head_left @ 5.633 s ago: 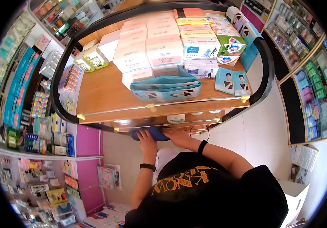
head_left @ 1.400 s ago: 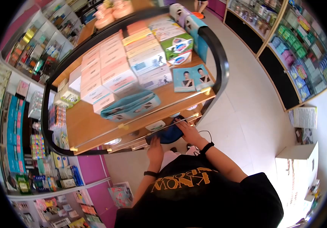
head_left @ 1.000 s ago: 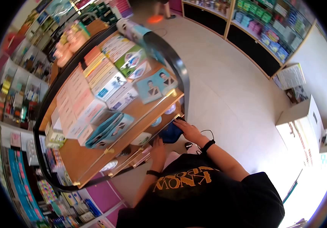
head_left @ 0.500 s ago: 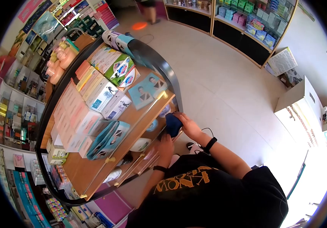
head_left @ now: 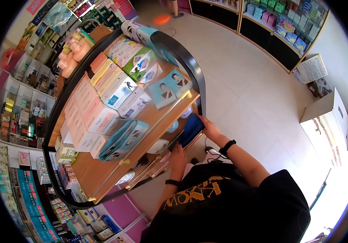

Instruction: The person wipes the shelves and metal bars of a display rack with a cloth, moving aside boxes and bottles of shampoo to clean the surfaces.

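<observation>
A dark blue cloth [head_left: 191, 129] is stretched out at the edge of the shelf below the top of a wooden display stand [head_left: 101, 178]. My right hand [head_left: 211, 126] grips its right end with closed fingers. At the lower left end of the cloth is my left hand [head_left: 178, 156], fingers bent around it and partly hidden. Round blue-and-white containers [head_left: 172, 126] and a white bottle [head_left: 158, 146] lie on that shelf beside the cloth. Above my hands, two blue packs with a person's picture [head_left: 161, 95] rest on the top shelf.
Pink and white boxes [head_left: 87, 109] are stacked on the stand, with a folded blue pack [head_left: 123, 139] before them. A black curved frame [head_left: 198, 81] borders the stand. Glass cabinets [head_left: 279, 24] stand at the back, a white cabinet [head_left: 327, 117] at right. A person's leg [head_left: 174, 8] shows far off.
The cloth, bunched before, is now spread wider between my hands, and my right hand is farther from my left. The view has shifted, so the stand appears more to the right.
</observation>
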Action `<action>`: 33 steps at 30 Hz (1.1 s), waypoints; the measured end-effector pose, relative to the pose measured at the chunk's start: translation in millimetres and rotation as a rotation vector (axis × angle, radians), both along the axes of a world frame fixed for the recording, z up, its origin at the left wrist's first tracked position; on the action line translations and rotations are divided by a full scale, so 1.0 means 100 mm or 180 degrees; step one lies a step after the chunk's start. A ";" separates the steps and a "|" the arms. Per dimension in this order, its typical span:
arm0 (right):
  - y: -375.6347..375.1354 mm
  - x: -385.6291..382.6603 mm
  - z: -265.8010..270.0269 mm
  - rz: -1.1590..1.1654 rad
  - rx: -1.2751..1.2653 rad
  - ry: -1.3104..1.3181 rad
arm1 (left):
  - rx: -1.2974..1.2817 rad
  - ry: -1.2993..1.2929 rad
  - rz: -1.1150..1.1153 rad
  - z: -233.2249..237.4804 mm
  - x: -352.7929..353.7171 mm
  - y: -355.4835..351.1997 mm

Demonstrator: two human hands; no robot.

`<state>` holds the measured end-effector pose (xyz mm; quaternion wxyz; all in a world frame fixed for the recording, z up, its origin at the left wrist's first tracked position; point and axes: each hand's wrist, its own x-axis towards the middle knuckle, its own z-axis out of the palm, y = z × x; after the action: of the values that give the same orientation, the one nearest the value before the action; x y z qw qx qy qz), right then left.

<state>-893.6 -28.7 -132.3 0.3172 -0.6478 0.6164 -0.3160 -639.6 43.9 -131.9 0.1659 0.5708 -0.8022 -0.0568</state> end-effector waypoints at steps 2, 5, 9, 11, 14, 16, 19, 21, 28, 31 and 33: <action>0.02 -0.01 0.03 -0.0025 0.0023 -0.0132 | 0.0016 -0.0015 -0.0013 -0.01 0.01 0.00; 0.06 -0.06 0.04 -0.0044 0.0190 -0.0157 | 0.0064 -0.0007 -0.0014 -0.01 -0.03 -0.02; 0.17 -0.18 -0.15 0.0016 -0.0091 -0.0316 | 0.0267 0.0103 -0.0066 -0.05 -0.08 -0.10; 0.23 -0.25 -0.18 0.0128 0.0332 -0.0415 | 0.0091 -0.0012 -0.0148 -0.10 -0.10 -0.15; 0.30 -0.28 -0.04 0.0095 0.0042 -0.0198 | -0.0092 -0.0329 -0.0207 -0.15 -0.17 -0.17; 0.32 -0.31 0.23 -0.0074 0.0102 -0.0132 | -0.0095 -0.0510 -0.0176 -0.05 -0.23 -0.16; 0.33 -0.38 0.59 -0.0216 -0.0254 -0.0120 | -0.0035 -0.0802 -0.0231 0.09 -0.28 -0.16; 0.31 -0.37 1.01 -0.0110 -0.0678 -0.0168 | -0.0253 -0.0858 -0.0275 -0.02 -0.25 -0.20; 0.73 -0.01 3.80 0.1118 -0.2250 -0.0272 | -0.0336 -0.0762 0.0019 0.02 -0.24 -0.21; 0.90 0.04 4.25 0.1948 -0.3502 -0.0353 | -0.0185 -0.0639 0.0203 -0.03 -0.14 -0.14; 1.21 0.09 4.50 0.1909 -0.3212 -0.0313 | -0.0223 -0.0678 0.0376 0.05 -0.08 -0.07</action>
<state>-884.4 92.2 317.8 0.0735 -0.8493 0.1642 -0.4964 -647.9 37.3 -126.8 0.1026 0.6136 -0.7818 0.0421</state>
